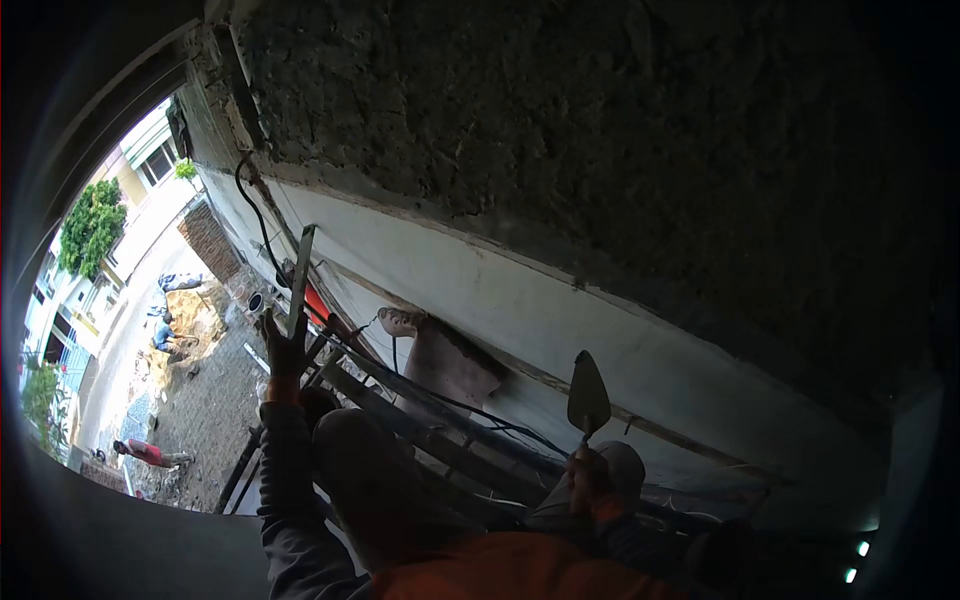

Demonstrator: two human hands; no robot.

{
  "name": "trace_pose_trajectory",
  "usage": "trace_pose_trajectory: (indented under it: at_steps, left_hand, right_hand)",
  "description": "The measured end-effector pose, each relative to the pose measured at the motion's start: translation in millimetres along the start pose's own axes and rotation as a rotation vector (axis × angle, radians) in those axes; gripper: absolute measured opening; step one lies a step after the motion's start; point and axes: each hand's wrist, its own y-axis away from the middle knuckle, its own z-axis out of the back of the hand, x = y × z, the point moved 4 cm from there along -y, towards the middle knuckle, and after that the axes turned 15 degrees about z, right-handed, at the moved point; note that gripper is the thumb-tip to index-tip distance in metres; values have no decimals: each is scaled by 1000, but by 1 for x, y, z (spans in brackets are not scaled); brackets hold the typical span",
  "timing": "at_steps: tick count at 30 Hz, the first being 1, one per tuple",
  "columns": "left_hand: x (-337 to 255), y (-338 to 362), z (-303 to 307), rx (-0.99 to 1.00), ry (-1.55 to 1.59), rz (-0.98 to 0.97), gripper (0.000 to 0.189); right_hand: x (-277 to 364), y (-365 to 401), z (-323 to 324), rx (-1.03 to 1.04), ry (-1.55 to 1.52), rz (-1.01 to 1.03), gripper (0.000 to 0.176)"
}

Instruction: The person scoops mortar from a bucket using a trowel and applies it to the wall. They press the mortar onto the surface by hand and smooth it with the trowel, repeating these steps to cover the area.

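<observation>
My right hand, low and right of the middle, is closed around the handle of a pointed trowel. The trowel's blade points up toward the wall, and I see no mortar heaped on it. Farther left, my left hand in a dark glove or shadow grips a long straight bar near its lower end. It is too dark to tell whether the bar is loose or part of the frame below. Rough dark plaster covers the upper wall, with a smooth pale wall beneath.
Dark poles or rails run under my legs. A pinkish sack-like sheet hangs against the wall beside a black cable. Through the opening at left, far below, one person is by a sand pile and another person stands on the ground.
</observation>
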Motion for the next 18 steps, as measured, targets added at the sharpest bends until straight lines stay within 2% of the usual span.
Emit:
trace_pose_trajectory:
  at_steps: [1, 2, 4, 6, 8, 10, 13, 18]
  left_hand:
    - [-46, 2, -14, 37, -45, -73, 83]
    - [-101, 14, -24, 119, 73, -216, 84]
    - [-196, 43, -44, 246, 46, -304, 88]
    - [-254, 74, -86, 398, 152, -359, 90]
    - [-305, 126, -123, 457, 196, -552, 91]
    - [-340, 192, -157, 578, -17, -689, 97]
    - [-370, 273, -200, 632, -205, -943, 100]
    - [-395, 305, -254, 641, -222, -895, 107]
  right_hand:
    - [-7, -3, 1, 10, -98, -68, 15]
    - [-17, -7, 0, 7, -139, -70, 15]
    - [-32, -12, -5, 2, -177, -89, 15]
    - [-38, -13, -9, 0, -170, -125, 16]
    - [-41, -13, -6, -11, -257, -175, 15]
    - [-48, -14, -3, -44, -248, -226, 15]
    - [-47, -21, 6, -42, -197, -123, 15]
    - [-52, -22, 18, -76, -202, -70, 15]
